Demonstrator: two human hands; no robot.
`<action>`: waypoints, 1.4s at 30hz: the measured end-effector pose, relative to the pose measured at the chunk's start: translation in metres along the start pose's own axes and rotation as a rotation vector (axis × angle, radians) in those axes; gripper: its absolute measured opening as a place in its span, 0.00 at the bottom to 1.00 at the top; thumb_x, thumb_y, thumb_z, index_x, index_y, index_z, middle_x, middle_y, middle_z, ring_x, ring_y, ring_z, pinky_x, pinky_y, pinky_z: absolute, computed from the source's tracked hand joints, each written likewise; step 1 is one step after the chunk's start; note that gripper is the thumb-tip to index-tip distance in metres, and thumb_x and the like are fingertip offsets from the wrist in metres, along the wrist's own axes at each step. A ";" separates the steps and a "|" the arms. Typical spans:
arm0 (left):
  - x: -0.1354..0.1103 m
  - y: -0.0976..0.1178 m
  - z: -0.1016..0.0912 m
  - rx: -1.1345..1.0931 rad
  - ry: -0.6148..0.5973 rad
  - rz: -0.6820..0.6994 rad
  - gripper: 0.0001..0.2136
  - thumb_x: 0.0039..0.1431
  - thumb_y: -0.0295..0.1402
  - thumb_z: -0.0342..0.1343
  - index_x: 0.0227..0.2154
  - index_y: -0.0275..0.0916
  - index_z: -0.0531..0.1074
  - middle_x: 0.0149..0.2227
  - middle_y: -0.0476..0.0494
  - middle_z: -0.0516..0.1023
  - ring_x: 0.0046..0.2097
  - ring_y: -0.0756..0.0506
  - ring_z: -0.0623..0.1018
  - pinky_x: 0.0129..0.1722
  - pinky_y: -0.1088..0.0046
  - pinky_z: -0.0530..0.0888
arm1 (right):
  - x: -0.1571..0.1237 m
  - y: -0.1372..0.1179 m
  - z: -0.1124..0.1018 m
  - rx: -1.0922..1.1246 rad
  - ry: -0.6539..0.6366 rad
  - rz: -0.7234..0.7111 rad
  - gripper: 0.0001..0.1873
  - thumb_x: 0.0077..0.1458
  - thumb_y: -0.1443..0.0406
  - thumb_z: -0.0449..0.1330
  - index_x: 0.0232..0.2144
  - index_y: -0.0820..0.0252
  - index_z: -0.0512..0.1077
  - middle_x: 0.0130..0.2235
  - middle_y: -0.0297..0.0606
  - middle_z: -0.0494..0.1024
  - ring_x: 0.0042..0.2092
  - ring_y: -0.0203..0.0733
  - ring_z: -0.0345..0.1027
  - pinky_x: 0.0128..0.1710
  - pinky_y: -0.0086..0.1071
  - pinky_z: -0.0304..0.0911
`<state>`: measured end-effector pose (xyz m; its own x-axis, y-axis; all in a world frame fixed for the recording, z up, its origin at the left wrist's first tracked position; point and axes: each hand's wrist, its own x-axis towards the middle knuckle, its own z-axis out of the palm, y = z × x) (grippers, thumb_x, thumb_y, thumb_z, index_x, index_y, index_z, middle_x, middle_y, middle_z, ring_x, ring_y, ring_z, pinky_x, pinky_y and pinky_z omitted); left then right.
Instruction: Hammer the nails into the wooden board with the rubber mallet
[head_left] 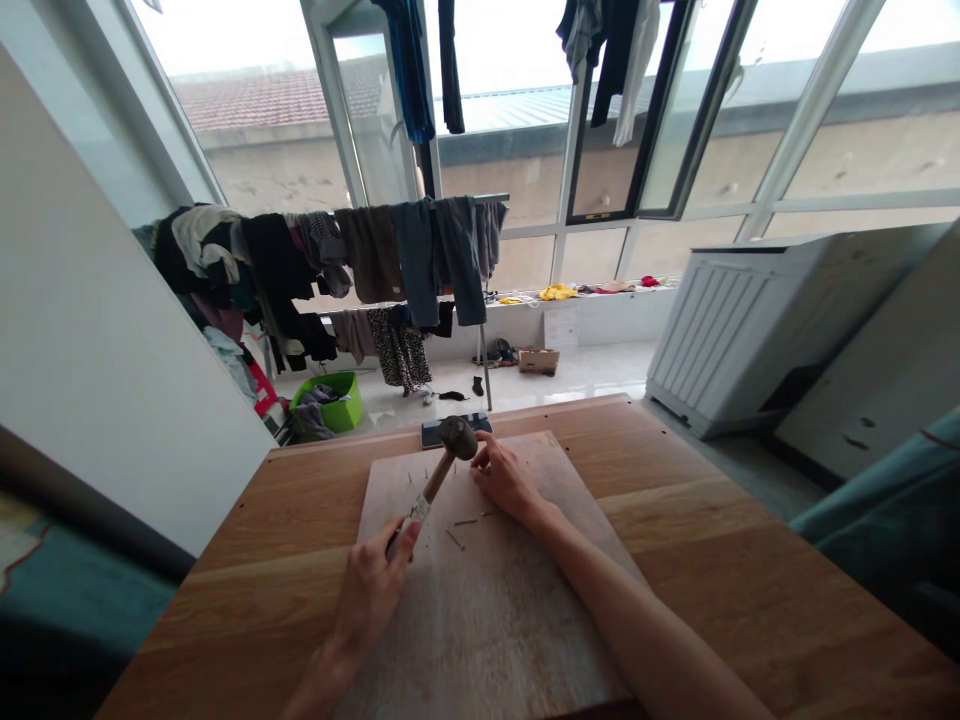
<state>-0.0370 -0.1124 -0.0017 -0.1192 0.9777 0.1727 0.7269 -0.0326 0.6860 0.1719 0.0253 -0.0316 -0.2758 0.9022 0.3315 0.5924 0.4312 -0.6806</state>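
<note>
My left hand [376, 572] is wrapped round the lower handle of a hammer [436, 480] with a dark, rounded head and a wooden shaft. The hammer is tilted, its head just left of my right hand's fingertips. My right hand [508, 482] rests at the far part of a pale wooden board [517, 620], fingers bent and pinched together. Whatever they hold is hidden near the hammer head. Thin nails [410, 478] stand upright in the board to the left of the head. Several loose nails [456, 540] lie on the board between my hands.
The board lies on a wooden table [697, 550]. A dark flat phone-like object [431, 432] sits beyond the board's far edge. Behind the table are a laundry rack with clothes [416, 260], a green basket [345, 403], a cardboard box [538, 361] and a white appliance [720, 330].
</note>
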 end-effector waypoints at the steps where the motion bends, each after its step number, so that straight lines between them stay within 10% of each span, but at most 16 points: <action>1: 0.000 0.000 0.000 0.001 -0.003 0.005 0.27 0.63 0.57 0.43 0.31 0.39 0.75 0.21 0.48 0.75 0.24 0.45 0.76 0.27 0.73 0.69 | 0.000 0.000 0.000 -0.001 -0.003 0.005 0.29 0.51 0.74 0.58 0.56 0.59 0.61 0.36 0.35 0.79 0.37 0.40 0.72 0.42 0.32 0.64; 12: -0.003 -0.004 0.002 0.011 0.042 0.060 0.27 0.65 0.56 0.42 0.33 0.39 0.76 0.22 0.47 0.76 0.25 0.43 0.78 0.28 0.72 0.70 | 0.006 -0.006 -0.048 -0.088 -0.322 -0.017 0.09 0.47 0.71 0.63 0.34 0.59 0.72 0.32 0.36 0.79 0.33 0.40 0.72 0.31 0.28 0.63; 18: -0.004 -0.007 0.001 -0.007 0.070 0.081 0.24 0.65 0.54 0.44 0.33 0.40 0.75 0.22 0.48 0.76 0.26 0.44 0.79 0.27 0.74 0.71 | -0.006 -0.025 -0.059 -0.193 -0.552 -0.118 0.15 0.34 0.74 0.69 0.28 0.56 0.73 0.27 0.30 0.77 0.28 0.38 0.68 0.24 0.27 0.53; 42: -0.004 -0.004 0.001 -0.019 0.038 0.052 0.26 0.64 0.56 0.43 0.31 0.39 0.75 0.22 0.48 0.75 0.24 0.45 0.76 0.27 0.74 0.70 | 0.006 -0.004 -0.052 -0.275 -0.227 -0.148 0.14 0.48 0.77 0.56 0.35 0.59 0.74 0.37 0.40 0.79 0.36 0.40 0.70 0.36 0.28 0.57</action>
<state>-0.0392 -0.1159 -0.0057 -0.1073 0.9660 0.2351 0.7201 -0.0876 0.6884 0.2073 0.0288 0.0067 -0.5160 0.8225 0.2391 0.7058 0.5664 -0.4255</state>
